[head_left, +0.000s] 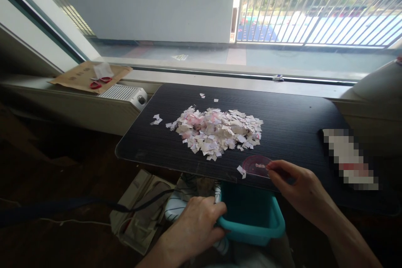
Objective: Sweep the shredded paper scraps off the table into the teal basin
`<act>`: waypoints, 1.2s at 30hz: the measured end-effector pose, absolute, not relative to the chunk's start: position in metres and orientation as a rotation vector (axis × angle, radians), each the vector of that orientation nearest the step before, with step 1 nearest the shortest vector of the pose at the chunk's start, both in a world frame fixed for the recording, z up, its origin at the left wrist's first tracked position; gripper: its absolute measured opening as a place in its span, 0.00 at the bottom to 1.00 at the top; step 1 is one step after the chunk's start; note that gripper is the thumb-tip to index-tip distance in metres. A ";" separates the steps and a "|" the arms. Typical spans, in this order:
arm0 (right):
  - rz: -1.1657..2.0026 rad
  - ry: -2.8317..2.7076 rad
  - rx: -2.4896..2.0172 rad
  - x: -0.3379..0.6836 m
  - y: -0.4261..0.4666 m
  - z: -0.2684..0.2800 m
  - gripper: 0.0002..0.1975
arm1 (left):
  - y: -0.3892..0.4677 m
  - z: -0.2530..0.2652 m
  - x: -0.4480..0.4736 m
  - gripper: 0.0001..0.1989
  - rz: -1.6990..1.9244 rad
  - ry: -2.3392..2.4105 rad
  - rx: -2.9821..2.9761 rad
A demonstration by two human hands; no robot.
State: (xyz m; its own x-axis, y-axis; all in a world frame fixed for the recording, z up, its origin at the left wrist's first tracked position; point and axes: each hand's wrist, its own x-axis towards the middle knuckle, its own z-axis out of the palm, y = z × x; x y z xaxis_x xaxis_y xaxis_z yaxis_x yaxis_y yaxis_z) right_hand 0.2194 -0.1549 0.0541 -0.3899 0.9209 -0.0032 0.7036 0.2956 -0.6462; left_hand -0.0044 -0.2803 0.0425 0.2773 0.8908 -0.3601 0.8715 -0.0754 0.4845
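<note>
Left hand (202, 220): clasped around the left rim of a teal bin (248, 235).
Bin: poised open just below the near edge of a black tabletop (144, 130); liable to tip or slide out of line through a slackened grip, with paper then lost to the floor.
Right hand (304, 186): pinching a thin pink disc (253, 161) between thumb and fingers.
Disc: held at the tabletop's near edge, just beside a stray scrap (241, 171); prone to bend or flick paper wide if pushed too fast.
Paper heap (220, 132): spread loose across mid-tabletop; easily scattered by a draft or brisk sweep, being light and unweighted.
Outlying scraps (156, 117): strewn left of and behind the heap, easily overlooked.
Windowsill (226, 78): topped at left by red-handled scissors (106, 79) on a brown envelope (70, 76), well apart from the heap.
</note>
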 end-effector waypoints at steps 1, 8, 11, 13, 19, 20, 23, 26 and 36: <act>0.806 -2.198 -1.459 0.221 -0.156 0.054 0.09 | -0.281 0.043 -0.005 0.06 0.042 1.586 1.922; 0.727 -2.209 -1.442 0.222 -0.156 0.052 0.09 | -0.282 0.039 -0.003 0.07 0.035 1.549 1.963; 0.697 -2.199 -1.452 0.225 -0.156 0.052 0.10 | -0.282 0.038 0.004 0.07 -0.019 1.506 2.040; 0.699 -2.194 -1.456 0.227 -0.156 0.050 0.10 | -0.283 0.039 0.012 0.07 -0.068 1.461 2.108; 0.722 -2.187 -1.412 0.229 -0.159 0.049 0.10 | -0.281 0.047 0.028 0.07 -0.159 1.315 2.205; 0.726 -2.184 -1.415 0.229 -0.160 0.050 0.10 | -0.280 0.048 0.029 0.08 -0.169 1.298 2.210; 0.742 -2.150 -1.437 0.229 -0.162 0.054 0.10 | -0.279 0.052 0.030 0.08 -0.202 1.259 2.213; 0.746 -2.115 -1.453 0.233 -0.161 0.053 0.11 | -0.278 0.055 0.031 0.07 -0.249 1.213 2.219; 0.852 -2.119 -1.490 0.237 -0.172 0.038 0.11 | -0.278 0.051 0.041 0.04 -0.296 1.123 2.343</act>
State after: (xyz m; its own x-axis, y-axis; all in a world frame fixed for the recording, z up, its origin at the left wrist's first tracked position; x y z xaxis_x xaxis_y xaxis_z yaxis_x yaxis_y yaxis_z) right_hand 0.2369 -0.1716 0.0382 -0.3432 0.9392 -0.0136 0.6874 0.2412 -0.6851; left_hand 0.0412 -0.2783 0.0510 0.6323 0.6607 -0.4046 0.7742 -0.5208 0.3597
